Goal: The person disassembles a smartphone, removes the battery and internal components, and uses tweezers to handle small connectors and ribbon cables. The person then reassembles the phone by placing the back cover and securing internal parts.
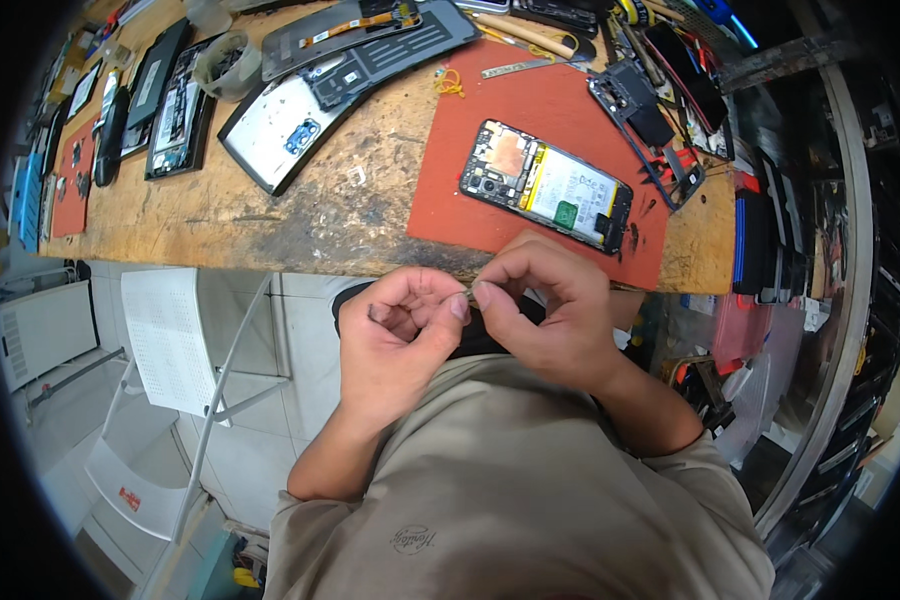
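Observation:
My left hand [402, 325] and my right hand [552, 308] meet in front of my body, just off the front edge of the workbench [300, 245]. Thumb and forefinger are pinched on each side. Between the fingertips is a tiny piece, too small to name. Beyond my right hand an opened smartphone [547, 186] lies on a red mat [440, 215]. Its battery [573, 190] and inner parts are exposed, and a green tab [566, 213] sits on the battery.
Phone back covers [280, 125], a translucent cup [228, 66] and opened phones [178, 110] cover the bench's left and back. Phone frames [635, 110] and a metal ruler [530, 66] lie around the mat. A white folding chair [165, 335] stands at left, and shelves [840, 300] rise at right.

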`<action>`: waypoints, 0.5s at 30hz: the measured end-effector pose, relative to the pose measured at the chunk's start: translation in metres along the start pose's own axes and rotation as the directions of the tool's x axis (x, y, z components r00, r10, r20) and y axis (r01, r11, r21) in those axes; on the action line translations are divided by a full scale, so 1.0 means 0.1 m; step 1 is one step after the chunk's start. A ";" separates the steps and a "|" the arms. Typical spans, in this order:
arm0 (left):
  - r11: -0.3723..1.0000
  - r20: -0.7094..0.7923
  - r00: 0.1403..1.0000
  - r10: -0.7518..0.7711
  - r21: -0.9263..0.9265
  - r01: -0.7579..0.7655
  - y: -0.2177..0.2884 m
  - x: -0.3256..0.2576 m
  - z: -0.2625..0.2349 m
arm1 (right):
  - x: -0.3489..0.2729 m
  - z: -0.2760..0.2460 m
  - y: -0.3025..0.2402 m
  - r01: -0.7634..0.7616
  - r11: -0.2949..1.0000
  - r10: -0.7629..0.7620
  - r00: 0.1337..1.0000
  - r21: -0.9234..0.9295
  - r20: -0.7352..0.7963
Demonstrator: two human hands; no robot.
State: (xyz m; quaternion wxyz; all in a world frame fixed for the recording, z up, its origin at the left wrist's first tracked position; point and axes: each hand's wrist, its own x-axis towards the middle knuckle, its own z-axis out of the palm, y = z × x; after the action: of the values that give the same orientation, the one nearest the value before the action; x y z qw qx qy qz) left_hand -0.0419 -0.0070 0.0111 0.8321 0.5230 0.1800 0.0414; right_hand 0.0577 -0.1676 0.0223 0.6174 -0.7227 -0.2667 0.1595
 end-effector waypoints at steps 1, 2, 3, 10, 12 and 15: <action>1.000 -0.010 1.000 -0.012 -0.003 0.012 0.00 0.00 0.01 | 0.00 0.01 0.00 0.002 1.000 -0.002 1.000 0.003 -0.003; 1.000 -0.020 1.000 -0.024 -0.006 0.024 0.00 0.00 0.01 | -0.01 0.01 0.00 -0.006 1.000 0.006 1.000 -0.001 -0.003; 0.999 -0.025 0.999 -0.037 -0.003 0.037 0.00 0.00 0.01 | -0.01 0.01 0.00 -0.013 1.000 0.013 1.000 0.000 -0.006; 0.994 -0.048 0.998 -0.041 0.098 0.046 -0.01 -0.02 0.04 | -0.04 -0.03 -0.01 -0.026 0.998 0.027 0.999 -0.054 0.017; 0.992 -0.082 0.996 -0.021 0.126 0.032 -0.02 -0.05 0.05 | -0.08 -0.07 -0.03 -0.034 0.997 0.033 0.999 -0.067 -0.002; 0.987 -0.110 0.994 -0.009 0.158 0.026 -0.04 -0.07 0.04 | -0.12 -0.20 -0.04 0.041 0.986 -0.052 0.997 -0.164 -0.063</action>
State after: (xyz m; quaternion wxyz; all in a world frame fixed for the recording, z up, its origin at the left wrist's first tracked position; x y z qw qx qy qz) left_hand -0.0476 -0.0143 0.0106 0.7771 0.5830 0.2324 0.0480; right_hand 0.0585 -0.1898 0.0292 0.5684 -0.7693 -0.2747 0.0984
